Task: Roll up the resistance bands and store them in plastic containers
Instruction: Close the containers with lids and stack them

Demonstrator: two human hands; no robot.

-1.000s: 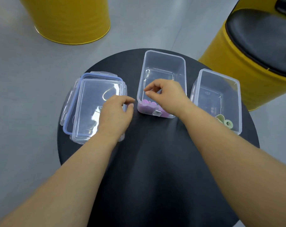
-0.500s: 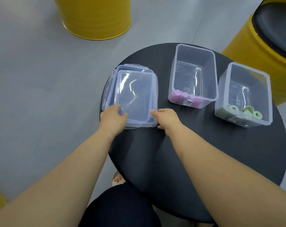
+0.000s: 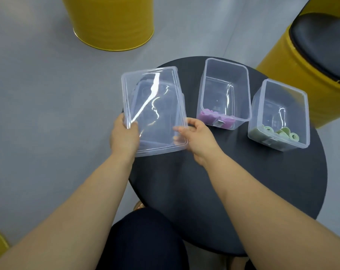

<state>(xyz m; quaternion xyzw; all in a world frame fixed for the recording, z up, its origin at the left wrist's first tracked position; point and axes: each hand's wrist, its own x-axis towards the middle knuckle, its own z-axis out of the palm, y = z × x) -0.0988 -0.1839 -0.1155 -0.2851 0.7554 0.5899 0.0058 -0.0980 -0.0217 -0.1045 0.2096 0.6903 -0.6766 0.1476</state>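
Observation:
Both hands hold a clear plastic lid raised above the left side of the round black table. My left hand grips its near left corner, my right hand its near right corner. Through the lid another lid shows dimly on the table beneath. Right of it stands an uncovered clear container with rolled purple bands at its near end. Further right, a second uncovered container holds rolled green bands.
A yellow drum stands on the grey floor at the back left. A yellow drum stool with a black cushion stands at the back right. My knee in dark cloth is under the table's near edge.
Both hands have closed on the top lid and lifted it off the stack, tilting it up. One second ago my right hand was at the purple container.

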